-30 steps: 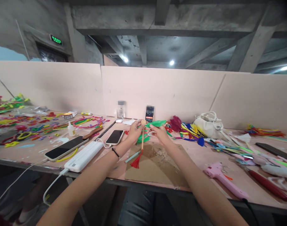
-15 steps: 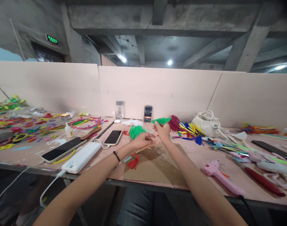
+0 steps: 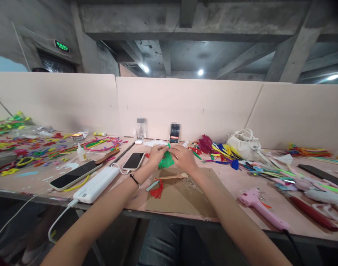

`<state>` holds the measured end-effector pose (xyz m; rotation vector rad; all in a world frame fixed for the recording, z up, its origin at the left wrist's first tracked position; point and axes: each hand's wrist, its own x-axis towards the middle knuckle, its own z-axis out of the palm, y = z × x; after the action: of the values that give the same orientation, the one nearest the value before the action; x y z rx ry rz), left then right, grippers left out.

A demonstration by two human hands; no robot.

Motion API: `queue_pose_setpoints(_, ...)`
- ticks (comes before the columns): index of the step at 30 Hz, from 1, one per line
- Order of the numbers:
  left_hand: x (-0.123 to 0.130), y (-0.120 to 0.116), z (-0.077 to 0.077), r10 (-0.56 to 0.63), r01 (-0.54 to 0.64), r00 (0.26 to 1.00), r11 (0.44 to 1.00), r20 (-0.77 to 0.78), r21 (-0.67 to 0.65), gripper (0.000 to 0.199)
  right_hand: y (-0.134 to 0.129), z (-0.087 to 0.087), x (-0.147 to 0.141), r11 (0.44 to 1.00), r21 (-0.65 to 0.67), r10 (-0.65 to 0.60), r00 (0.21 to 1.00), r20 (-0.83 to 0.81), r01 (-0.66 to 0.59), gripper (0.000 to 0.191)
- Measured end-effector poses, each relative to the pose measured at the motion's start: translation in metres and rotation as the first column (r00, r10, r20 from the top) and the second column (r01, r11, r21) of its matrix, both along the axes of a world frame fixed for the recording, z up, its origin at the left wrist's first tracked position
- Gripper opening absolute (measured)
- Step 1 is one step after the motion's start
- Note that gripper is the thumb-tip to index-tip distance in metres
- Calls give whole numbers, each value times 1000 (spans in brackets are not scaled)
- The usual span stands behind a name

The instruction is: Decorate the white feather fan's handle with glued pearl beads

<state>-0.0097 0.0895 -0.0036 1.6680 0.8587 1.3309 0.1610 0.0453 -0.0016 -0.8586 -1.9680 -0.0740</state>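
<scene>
Both hands meet near the middle of the table, around a bright green fluffy piece (image 3: 166, 159). My left hand (image 3: 157, 154) is closed with its fingertips pinching the green material at its top. From the other side my right hand (image 3: 182, 157) also pinches it, fingers bent together. Below them a wooden stick (image 3: 173, 177) with a wider end lies over a brown cardboard sheet (image 3: 180, 201). A red tassel-like piece (image 3: 157, 190) rests at the sheet's left part, beside a small pale blue strip (image 3: 152, 186).
Phones (image 3: 134, 161) and a white power bank (image 3: 97, 184) with a cable lie left. A pink glue gun (image 3: 263, 208), red-handled tool (image 3: 313, 212), white bag (image 3: 242, 145) and colourful stems (image 3: 224, 152) lie right. A bottle (image 3: 141, 128) stands behind.
My right hand has moved left with the green material, meeting my left hand. My left hand has let go of the wooden stick, which now lies on the cardboard, and has moved up.
</scene>
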Motion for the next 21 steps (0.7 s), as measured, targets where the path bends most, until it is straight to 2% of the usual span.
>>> queue_pose_setpoints(2,-1,1,1,24,-24,1000,1000,-7,13,35,0,1,0,999,-3,32,998,-50,-32,15)
queue_pose_setpoints(5,-1,1,3,36,-35,999,999,-25,32,34,5,0,1,999,-20,41,976,-212,-46,17)
queue_pose_setpoints(8,1,-3,5,15,-13,998,999,-56,45,34,14,-2,4,997,-64,24,918,-396,-53,13)
queue_pose_setpoints(11,4,-10,6,-29,33,996,998,-89,45,33,24,-6,6,985,-137,22,854,-520,-109,17)
queue_pose_setpoints(16,5,-14,7,-88,92,990,995,-106,33,33,31,-8,6,928,-264,21,747,-665,-261,23)
queue_pose_setpoints(21,5,-11,9,-106,108,993,994,-49,35,33,23,-5,2,870,-300,36,657,-753,-392,25)
